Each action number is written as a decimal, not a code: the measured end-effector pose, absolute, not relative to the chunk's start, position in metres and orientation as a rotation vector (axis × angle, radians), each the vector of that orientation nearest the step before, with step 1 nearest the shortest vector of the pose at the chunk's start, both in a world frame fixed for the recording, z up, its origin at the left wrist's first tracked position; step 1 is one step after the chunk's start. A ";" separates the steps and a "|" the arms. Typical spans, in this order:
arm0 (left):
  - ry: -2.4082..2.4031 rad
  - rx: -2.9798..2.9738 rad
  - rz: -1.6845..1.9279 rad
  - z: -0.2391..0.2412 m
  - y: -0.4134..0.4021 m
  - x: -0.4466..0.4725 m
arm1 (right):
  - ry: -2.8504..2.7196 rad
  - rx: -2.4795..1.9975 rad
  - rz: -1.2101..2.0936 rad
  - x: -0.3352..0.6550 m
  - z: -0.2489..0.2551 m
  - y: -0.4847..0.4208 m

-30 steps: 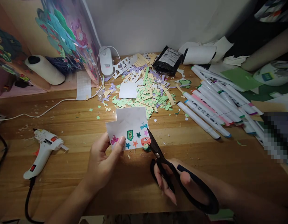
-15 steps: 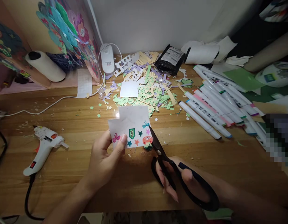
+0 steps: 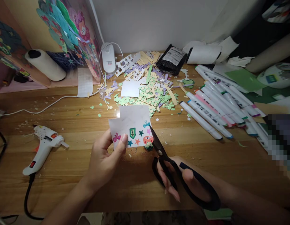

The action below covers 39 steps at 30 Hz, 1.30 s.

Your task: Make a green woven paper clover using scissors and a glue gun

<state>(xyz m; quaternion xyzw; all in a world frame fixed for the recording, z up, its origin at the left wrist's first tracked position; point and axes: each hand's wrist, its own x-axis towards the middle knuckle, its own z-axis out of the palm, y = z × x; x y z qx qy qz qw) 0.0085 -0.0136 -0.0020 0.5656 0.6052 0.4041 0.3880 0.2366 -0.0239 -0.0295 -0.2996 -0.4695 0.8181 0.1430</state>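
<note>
My left hand (image 3: pixel 104 162) pinches the lower left corner of a white paper sheet (image 3: pixel 130 122) drawn with small coloured shapes: a pink bow, a green badge, stars and an orange mushroom. My right hand (image 3: pixel 180 181) is closed through the handles of black scissors (image 3: pixel 169 165). Their blades touch the right edge of the sheet beside the mushroom drawing. A small green scrap lies on the table just under the blade tips.
A pile of green, yellow and purple paper scraps (image 3: pixel 147 90) lies behind the sheet. Several white markers (image 3: pixel 212 106) spread to the right. A white glue gun (image 3: pixel 43 148) with a black cord rests at the left. A white lamp base (image 3: pixel 108 61), paper roll (image 3: pixel 45 65) and black packet (image 3: pixel 174 59) stand at the back.
The sheet and scissors have shifted very slightly; the blades stay at the sheet's right edge by the mushroom. Both hands keep their grips.
</note>
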 end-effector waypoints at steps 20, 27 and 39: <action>1.633 1.448 1.082 0.003 -0.010 0.003 | -1.322 -0.874 2.469 0.243 -0.042 -0.025; 1.602 1.433 1.109 0.003 -0.007 0.003 | -1.277 -0.919 2.559 0.245 -0.041 -0.026; 1.580 1.373 1.122 0.002 -0.006 0.004 | -1.419 -0.946 2.607 0.245 -0.033 -0.021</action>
